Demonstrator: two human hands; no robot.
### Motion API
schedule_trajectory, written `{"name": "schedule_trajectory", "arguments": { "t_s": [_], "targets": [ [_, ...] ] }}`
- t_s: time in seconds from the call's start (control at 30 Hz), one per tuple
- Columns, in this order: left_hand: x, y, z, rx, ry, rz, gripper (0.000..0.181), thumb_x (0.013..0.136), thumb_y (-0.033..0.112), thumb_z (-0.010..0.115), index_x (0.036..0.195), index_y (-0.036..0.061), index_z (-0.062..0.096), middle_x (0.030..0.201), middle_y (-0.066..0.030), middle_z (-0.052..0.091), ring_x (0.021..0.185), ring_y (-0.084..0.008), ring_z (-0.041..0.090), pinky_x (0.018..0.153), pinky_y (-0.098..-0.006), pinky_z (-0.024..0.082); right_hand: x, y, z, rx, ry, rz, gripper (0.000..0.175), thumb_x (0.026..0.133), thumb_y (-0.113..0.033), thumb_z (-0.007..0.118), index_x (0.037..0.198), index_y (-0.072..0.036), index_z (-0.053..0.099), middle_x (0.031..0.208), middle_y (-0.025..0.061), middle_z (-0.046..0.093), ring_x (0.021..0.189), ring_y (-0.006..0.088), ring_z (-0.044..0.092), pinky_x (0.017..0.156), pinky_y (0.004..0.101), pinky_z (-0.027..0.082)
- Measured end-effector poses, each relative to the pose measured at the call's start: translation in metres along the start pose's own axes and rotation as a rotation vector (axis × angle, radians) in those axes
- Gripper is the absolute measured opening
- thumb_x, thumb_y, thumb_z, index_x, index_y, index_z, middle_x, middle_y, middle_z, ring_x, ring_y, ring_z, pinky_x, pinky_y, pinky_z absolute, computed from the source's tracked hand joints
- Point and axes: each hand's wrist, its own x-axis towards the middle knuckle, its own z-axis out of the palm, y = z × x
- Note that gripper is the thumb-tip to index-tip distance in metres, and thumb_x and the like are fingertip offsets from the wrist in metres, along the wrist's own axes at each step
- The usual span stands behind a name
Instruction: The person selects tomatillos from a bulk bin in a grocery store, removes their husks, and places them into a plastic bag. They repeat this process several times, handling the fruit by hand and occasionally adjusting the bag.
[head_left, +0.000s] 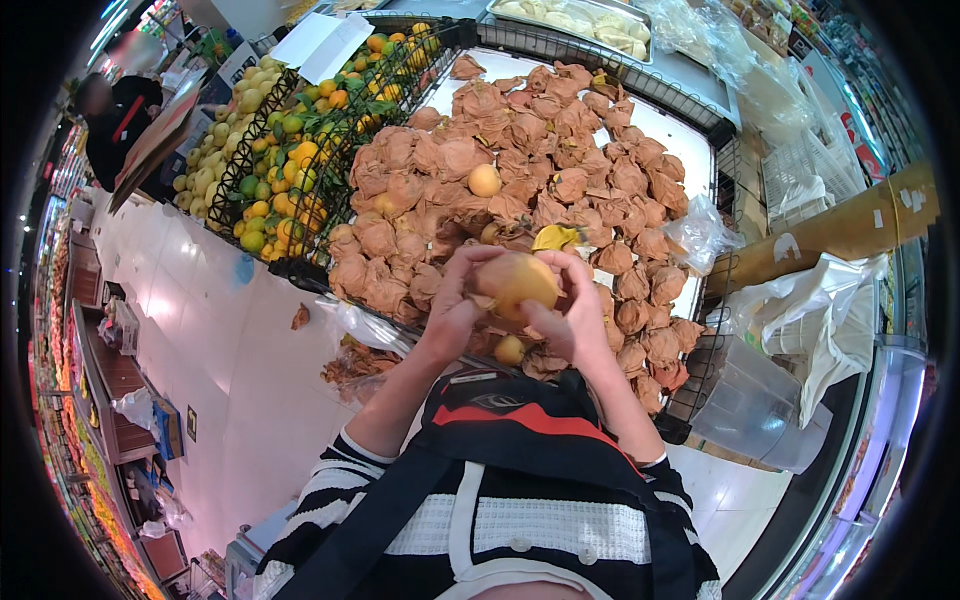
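A round, yellow-brown fruit (517, 285), blurred and probably a pear, sits between my two hands in front of my chest. My left hand (459, 300) curls round one side of it, and my right hand (570, 304) holds the other. Just beyond my fingers lies a piece of yellow paper (556, 238). Under and around my hands spreads a heap of fruits in crumpled brown paper wrappers (529, 131). One unwrapped fruit (484, 180) rests on the heap, and another (509, 350) lies close to my apron.
A wire rack edge (724, 180) borders the display. Green and orange citrus fruits (289, 176) and pale yellow fruits (217, 150) fill sections on the left. A cardboard tube (825, 232) and a clear plastic bin (750, 405) stand right. A person (120, 127) is at far left, near cardboard.
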Motion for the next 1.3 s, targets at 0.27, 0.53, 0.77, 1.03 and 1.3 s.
{"name": "schedule_trajectory", "arguments": {
  "t_s": [0.27, 0.53, 0.77, 1.03, 1.3],
  "targets": [
    [0.032, -0.028, -0.037, 0.190, 0.296, -0.031, 0.060, 0.073, -0.007, 0.051, 0.131, 0.0056, 0.041, 0.124, -0.0122, 0.049, 0.115, -0.0219, 0.051, 0.096, -0.0320, 0.045, 0.007, 0.018, -0.023, 1.299, -0.297, 0.143, 0.059, 0.098, -0.049, 0.037, 0.131, -0.001, 0.045, 0.117, 0.0187, 0.057, 0.098, 0.0263, 0.064, 0.078, 0.0356, 0.059],
    [0.045, -0.022, -0.032, 0.903, 0.142, 0.210, 0.067, 0.077, 0.018, 0.072, 0.137, 0.0059, 0.044, 0.139, -0.0212, 0.040, 0.129, -0.0344, 0.042, 0.111, -0.0404, 0.031, 0.002, 0.016, -0.033, 1.518, -0.238, 0.299, 0.056, 0.100, -0.050, 0.035, 0.130, -0.003, 0.045, 0.096, 0.0149, 0.046, 0.066, 0.0160, 0.042, 0.056, 0.0267, 0.041],
    [0.028, -0.002, 0.011, 0.115, -0.193, -0.076, 0.048, 0.093, 0.024, 0.062, 0.135, 0.0059, 0.047, 0.129, -0.0079, 0.045, 0.120, -0.0160, 0.046, 0.098, -0.0321, 0.042, 0.010, 0.023, -0.024, 1.138, -0.097, 0.175, 0.055, 0.099, -0.051, 0.038, 0.130, -0.007, 0.046, 0.116, 0.0171, 0.052, 0.090, 0.0222, 0.058, 0.074, 0.0334, 0.049],
    [0.017, -0.012, -0.020, -0.241, 0.179, -0.321, 0.040, 0.090, 0.032, 0.056, 0.122, 0.0083, 0.051, 0.111, -0.0110, 0.059, 0.096, -0.0254, 0.064, 0.067, -0.0417, 0.060, 0.028, 0.025, -0.036, 0.267, 0.055, -0.087, 0.033, 0.092, -0.022, 0.062, 0.121, -0.006, 0.059, 0.112, 0.0057, 0.062, 0.097, 0.0126, 0.057, 0.087, 0.0267, 0.045],
    [-0.026, -0.009, -0.107, -0.503, 0.581, -0.309, 0.037, 0.089, 0.037, 0.049, 0.109, 0.0071, 0.057, 0.092, -0.0112, 0.063, 0.083, -0.0291, 0.067, 0.074, -0.0495, 0.058, 0.100, 0.148, -0.033, -0.786, 0.080, -0.133, 0.062, 0.075, -0.021, 0.079, 0.127, -0.004, 0.050, 0.121, 0.0181, 0.054, 0.111, 0.0324, 0.054, 0.097, 0.0408, 0.044]
  ]
}}
